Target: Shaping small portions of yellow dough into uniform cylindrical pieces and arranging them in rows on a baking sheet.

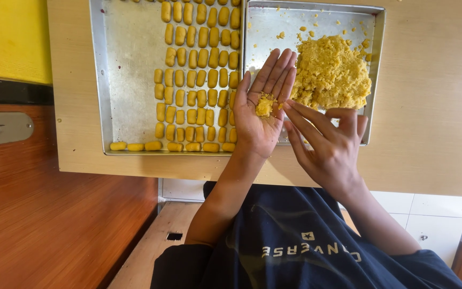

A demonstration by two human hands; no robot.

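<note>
Dough [264,105] lies on the flat, open left hand [260,115], right hand [331,143] fingers spread beside it; rolls [199,80] half-fill one tray [124,64], a heap [331,72] remains.

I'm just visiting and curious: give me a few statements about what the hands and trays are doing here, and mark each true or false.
1. The left hand lies palm up with a lump of yellow dough on it. True.
2. The right hand holds a spoon. False: it holds nothing; its fingers reach toward the lump.
3. The left tray holds rows of shaped pieces. True.
4. The right tray holds neat rows. False: it holds a loose dough pile.
</note>
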